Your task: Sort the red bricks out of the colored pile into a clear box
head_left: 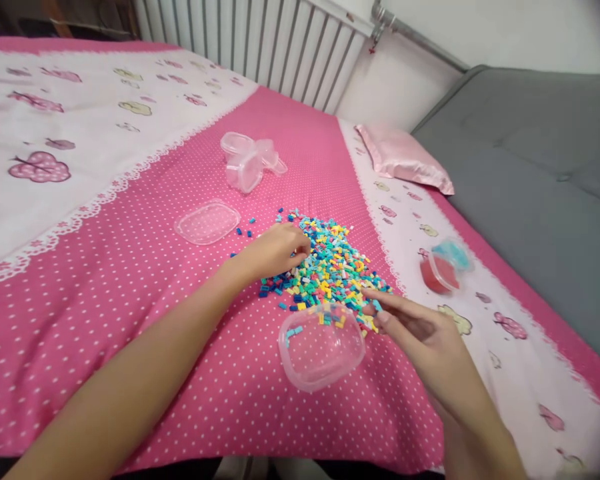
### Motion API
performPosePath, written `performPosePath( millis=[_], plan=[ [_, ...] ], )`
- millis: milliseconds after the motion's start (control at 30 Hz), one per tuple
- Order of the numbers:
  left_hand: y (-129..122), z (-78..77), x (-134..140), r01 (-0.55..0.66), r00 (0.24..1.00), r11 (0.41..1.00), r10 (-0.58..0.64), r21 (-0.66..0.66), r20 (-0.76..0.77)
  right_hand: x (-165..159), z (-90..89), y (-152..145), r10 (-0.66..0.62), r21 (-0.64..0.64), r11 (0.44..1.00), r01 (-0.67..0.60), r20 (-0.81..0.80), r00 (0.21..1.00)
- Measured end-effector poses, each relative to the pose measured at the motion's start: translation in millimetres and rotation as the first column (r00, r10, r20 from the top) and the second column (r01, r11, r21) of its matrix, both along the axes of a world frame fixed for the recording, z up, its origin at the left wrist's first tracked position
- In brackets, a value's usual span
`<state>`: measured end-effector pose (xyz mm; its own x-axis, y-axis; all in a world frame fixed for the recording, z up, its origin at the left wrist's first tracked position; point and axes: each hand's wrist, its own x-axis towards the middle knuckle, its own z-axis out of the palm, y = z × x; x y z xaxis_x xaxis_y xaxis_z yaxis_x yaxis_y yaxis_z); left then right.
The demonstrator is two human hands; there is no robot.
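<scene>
A heap of small toy building bricks (pixel 333 267) in blue, teal, yellow, white and red lies on the pink dotted bedspread. My left hand (pixel 281 248) is over the heap's left side, fingers curled down; whatever they hold is hidden. At the heap's right front edge, my right hand (pixel 420 330) pinches a light blue brick (pixel 377 305) between thumb and fingers. Between the hands and nearer to me sits a clear plastic container (pixel 320 363), with a few light blue bricks inside at its left.
A clear lid (pixel 207 222) lies left of the heap, with stacked clear containers (pixel 247 163) farther back. To the right are a container with red contents (pixel 439 275) and one with light blue contents (pixel 453 253). Behind stand a pink pillow (pixel 405 157), grey headboard (pixel 525 153) and white radiator (pixel 260 40).
</scene>
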<state>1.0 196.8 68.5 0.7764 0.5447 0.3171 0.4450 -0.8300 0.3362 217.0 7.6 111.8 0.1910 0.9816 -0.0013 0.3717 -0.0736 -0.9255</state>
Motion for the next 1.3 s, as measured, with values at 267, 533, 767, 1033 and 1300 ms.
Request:
performPosePath(
  millis=[267, 533, 767, 1033, 1300],
  plan=[
    [4, -6.1, -1, 0.007, 0.999, 1.0, -0.008, 0.012, 0.05, -14, -2.9, 8, -0.15, -0.246, 0.969, 0.001, -0.586, 0.796],
    [7, -9.5, -3, 0.001, 0.997, 1.0, -0.001, 0.0, 0.076, -29, 0.2, 10, 0.059, -0.07, 0.995, -0.069, -0.137, 0.989],
    [1, -2.7, -1, 0.084, 0.993, 0.991, -0.075, -0.102, 0.094, -43, -11.1, 15, 0.299, -0.121, 0.954, -0.276, 0.282, 0.911],
    [-17, 19.7, -5, 0.471, 0.854, 0.658, -0.506, -0.588, 0.118, -51, -19.7, 13, 0.29, -0.168, 0.956, -0.241, 0.402, 0.869],
    [-12, 15.9, -11, 0.375, 0.879, 0.575, -0.471, -0.728, 0.081, -57, -18.5, 15, 0.263, -0.192, 0.964, -0.182, 0.63, 0.731]
  ],
)
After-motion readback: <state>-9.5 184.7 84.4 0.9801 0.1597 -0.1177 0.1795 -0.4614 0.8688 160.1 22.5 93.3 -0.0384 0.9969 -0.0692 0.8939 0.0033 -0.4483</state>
